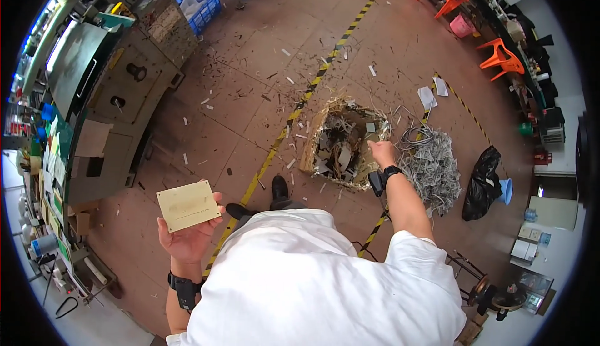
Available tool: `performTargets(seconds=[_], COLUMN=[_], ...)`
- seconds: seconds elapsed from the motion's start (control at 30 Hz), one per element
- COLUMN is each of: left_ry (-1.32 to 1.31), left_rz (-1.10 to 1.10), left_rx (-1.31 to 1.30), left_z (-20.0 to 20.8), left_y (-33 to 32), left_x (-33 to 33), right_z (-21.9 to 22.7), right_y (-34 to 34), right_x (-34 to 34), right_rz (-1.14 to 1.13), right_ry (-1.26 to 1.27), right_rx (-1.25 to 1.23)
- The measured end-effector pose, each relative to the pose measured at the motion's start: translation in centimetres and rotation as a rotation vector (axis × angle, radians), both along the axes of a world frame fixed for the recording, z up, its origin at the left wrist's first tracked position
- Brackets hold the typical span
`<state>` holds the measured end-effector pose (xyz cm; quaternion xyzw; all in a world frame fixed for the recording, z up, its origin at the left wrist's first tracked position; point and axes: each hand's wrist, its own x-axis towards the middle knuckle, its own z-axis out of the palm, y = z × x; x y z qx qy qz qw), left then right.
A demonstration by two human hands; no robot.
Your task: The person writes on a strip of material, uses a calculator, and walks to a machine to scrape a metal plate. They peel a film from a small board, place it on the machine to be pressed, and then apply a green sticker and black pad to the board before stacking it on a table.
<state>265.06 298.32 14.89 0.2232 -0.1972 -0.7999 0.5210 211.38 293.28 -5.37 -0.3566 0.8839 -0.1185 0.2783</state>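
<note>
A flat, pale brass-coloured rectangular plate (pixel 188 206) with small holes at its corners rests in my left hand (pixel 190 236), gripped by thumb and fingers. Faint marks and a row of small slots show on its face. My right hand (pixel 382 153) reaches out over the right side of a worn box (pixel 307 161) of scraps on the floor. Its fingers are curled together; whatever they hold, if anything, is hidden. Just beyond the fingertips is a small grey-green square piece (pixel 370 127); whether it touches them I cannot tell. Crumpled strips and dark scraps (pixel 340 146) lie inside the box.
A heap of grey shredded scrap (pixel 434 174) lies right of the box, with a black bag (pixel 483 183) and blue bucket (pixel 506 191) beyond. A large machine (pixel 119 105) stands at left. Orange chairs (pixel 502 60) line the right. Yellow-black tape (pixel 305 96) crosses the littered floor.
</note>
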Motion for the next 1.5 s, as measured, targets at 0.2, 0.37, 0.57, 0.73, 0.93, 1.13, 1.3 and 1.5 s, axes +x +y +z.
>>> performTargets(seconds=[0.2, 0.37, 0.57, 0.73, 0.93, 1.13, 1.3, 1.5], left_ry=[-0.029, -0.038, -0.049, -0.07, -0.09, -0.088, -0.083, -0.082], left_rz=[-0.017, -0.037, -0.058, -0.075, -0.081, -0.082, -0.066, -0.032], left_rx=[0.025, 0.043, 0.06, 0.066, 0.073, 0.079, 0.078, 0.094], left_z=[0.1, 0.0, -0.3, -0.2, -0.3, -0.3, -0.3, -0.4], left_y=[-0.5, -0.8, -0.8, -0.9, -1.0, -1.0, -0.6, -0.4], left_x=[-0.6, -1.0, -1.4, -1.7, -1.7, -1.8, -1.6, -1.9], right_z=[-5.8, -6.5, -5.5, -4.9, -3.4, -4.1, -5.5, -3.9], right_y=[2.2, 3.3, 3.2, 3.0, 2.5, 2.5, 3.0, 2.5], right_x=[-3.8, -3.2, -2.6, -2.3, -1.3, -2.1, -2.0, -1.4], right_rz=[0.029, 0.31, 0.23, -0.25, -0.394, -0.5, -0.327, -0.334], right_ry=[0.049, 0.618, 0.416, -0.476, -0.675, -0.691, -0.728, -0.719], right_rx=[-0.105, -0.332, -0.185, -0.139, -0.136, -0.12, -0.229, -0.089])
